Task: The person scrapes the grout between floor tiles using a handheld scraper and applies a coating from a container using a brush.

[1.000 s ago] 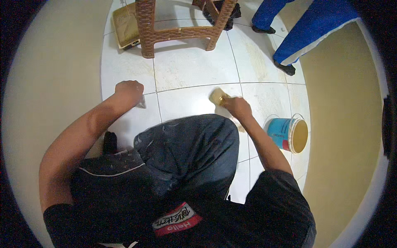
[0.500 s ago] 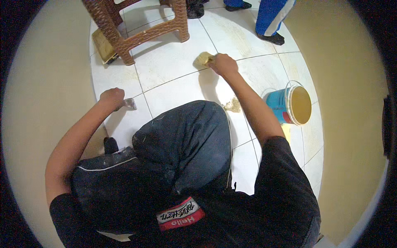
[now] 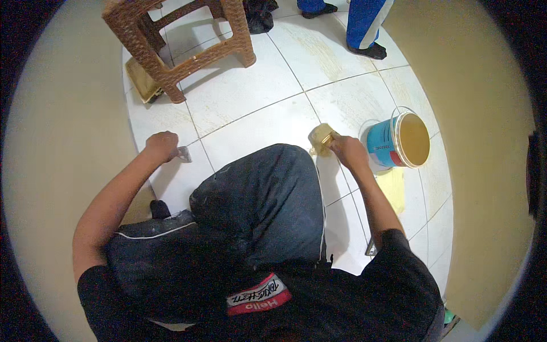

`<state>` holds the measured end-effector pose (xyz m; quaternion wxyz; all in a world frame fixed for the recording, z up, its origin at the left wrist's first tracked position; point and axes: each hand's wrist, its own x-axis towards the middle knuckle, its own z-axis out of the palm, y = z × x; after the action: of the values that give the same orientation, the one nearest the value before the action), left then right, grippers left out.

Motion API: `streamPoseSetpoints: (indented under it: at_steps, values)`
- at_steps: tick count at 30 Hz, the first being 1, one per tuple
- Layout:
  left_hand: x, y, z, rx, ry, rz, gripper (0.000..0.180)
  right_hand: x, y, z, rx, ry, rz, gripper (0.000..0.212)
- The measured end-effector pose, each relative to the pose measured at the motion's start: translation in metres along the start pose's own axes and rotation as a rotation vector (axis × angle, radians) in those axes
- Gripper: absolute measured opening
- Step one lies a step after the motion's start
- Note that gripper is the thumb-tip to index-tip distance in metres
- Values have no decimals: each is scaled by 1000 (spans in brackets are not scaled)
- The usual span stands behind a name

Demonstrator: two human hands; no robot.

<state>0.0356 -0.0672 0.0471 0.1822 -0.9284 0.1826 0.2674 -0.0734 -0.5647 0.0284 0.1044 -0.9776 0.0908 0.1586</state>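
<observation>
"Two hands to log. State of the grip on each?"

"Right hand [image 3: 348, 151]: grip pressed together, pinching the near end of a tan brush-like tool [image 3: 321, 137]. Left hand [image 3: 163, 146]: grip curled around a small greyish flat tool [image 3: 183, 154], perhaps a scraper. Cannot tell exact finger placement on either."

"Where to find the tan brush-like tool?"

"Low over the white tile floor [image 3: 245, 122], just right of the bent knee in dark trousers [image 3: 262, 194], beside a small tan smear [image 3: 313, 152]. Cannot tell whether touching the tile or just above."

"Best way of handling, as a judgement?"

"Keep the broad end level with the tile, with light, even pressure. Favour short, overlapping passes; avoid digging in a corner. Leave elbow room near the blue bucket [image 3: 383, 143] and the yellow sheet [image 3: 390, 188]. Hold the greyish flat tool well apart, out of the way."
</observation>
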Motion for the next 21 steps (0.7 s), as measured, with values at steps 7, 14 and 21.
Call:
streamPoseSetpoints:
  at_steps: [7,14,21]
  values:
    - [-5,12,-1,5,100,-6,27,-132,14,115,412,302,242,42]
    - [0,-19,24,-74,-14,114,37,-214,18,155,44,186,193,45]
    - [22,-17,-7,-617,-476,14,33,-119,-53,28,459,872,-239,37]
